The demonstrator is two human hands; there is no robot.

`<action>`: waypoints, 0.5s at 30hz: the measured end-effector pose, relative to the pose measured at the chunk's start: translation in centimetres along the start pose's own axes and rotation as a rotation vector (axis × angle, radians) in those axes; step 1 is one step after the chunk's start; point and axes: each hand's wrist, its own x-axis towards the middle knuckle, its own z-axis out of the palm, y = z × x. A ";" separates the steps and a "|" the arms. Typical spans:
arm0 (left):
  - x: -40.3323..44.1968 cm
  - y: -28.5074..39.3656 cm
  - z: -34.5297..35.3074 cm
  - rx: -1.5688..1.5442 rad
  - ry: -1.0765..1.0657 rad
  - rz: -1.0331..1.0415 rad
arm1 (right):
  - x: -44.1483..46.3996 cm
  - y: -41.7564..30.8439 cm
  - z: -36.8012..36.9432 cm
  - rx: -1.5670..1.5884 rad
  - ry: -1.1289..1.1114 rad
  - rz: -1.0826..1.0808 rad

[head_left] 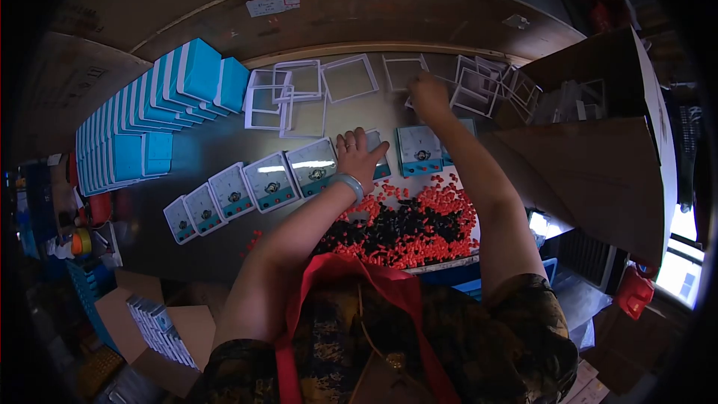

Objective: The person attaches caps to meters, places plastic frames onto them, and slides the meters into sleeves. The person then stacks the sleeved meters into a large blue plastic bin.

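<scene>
My left hand [359,158], with a bangle at the wrist, lies spread over a teal-and-white meter, covering most of it. Part of that meter's teal lower edge [382,171] shows beside the palm. Farther forward, my right hand [428,97] is closed at the lower corner of a thin white square frame [404,59]; its fingertips are partly hidden. To the right of my left hand sits another meter [419,151] with a clear front and red and black knobs. A row of similar meters [271,180] leans away to the left.
Loose red [446,206] and black caps [407,226] are heaped near me. Teal cases [198,71] stand stacked at left. More white frames [350,78] lie at the back. An open carton [591,172] stands right; another box [191,329] sits lower left.
</scene>
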 end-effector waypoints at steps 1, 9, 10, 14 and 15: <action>0.2 0.0 -0.1 -0.045 -0.031 0.010 | -0.4 -0.1 -1.3 0.120 0.152 0.019; 3.7 4.9 -2.8 -0.494 0.219 0.063 | -16.4 -1.7 -2.5 1.547 -0.201 0.653; 4.5 5.8 -2.0 -0.410 0.079 0.081 | -17.7 -1.6 -2.1 1.624 -0.260 0.700; 6.2 8.6 0.0 -0.155 -0.095 0.115 | -19.6 1.1 -2.2 1.057 -0.323 0.689; 6.4 9.0 0.5 -0.031 -0.084 0.128 | -18.8 1.6 -4.0 0.871 -0.225 0.575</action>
